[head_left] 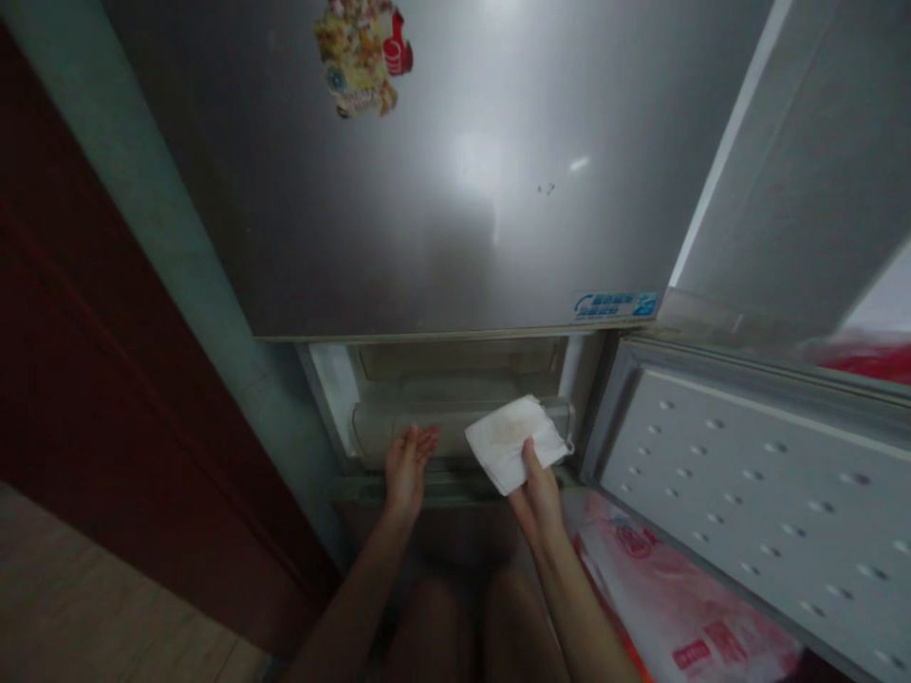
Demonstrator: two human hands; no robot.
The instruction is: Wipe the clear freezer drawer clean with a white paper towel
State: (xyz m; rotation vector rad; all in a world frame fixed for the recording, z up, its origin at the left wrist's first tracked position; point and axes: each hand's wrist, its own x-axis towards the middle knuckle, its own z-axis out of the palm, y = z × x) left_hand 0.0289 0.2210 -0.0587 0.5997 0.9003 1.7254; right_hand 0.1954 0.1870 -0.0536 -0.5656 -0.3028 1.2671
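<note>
My right hand (pixel 539 493) grips a folded white cloth (pixel 509 436) by its lower edge, thumb on top and fingers beneath. The cloth carries a faint brownish stain, and a small loop sticks out at its right corner. To the left, my left hand (pixel 408 470) is empty, its fingers apart and palm turned inward. Both hands are in front of a translucent drawer (pixel 384 422) in the open lower compartment of a fridge. The cloth covers the drawer's right part. Whether either hand touches the drawer, I cannot tell.
Above is the shut silver upper fridge door (pixel 399 218), bearing a food-shaped magnet (pixel 360 57). The lower door (pixel 747 474) stands swung out to the right. Beneath it lies a pink and white plastic bag (pixel 683 588). A dark red wooden panel (pixel 120 379) borders the left side.
</note>
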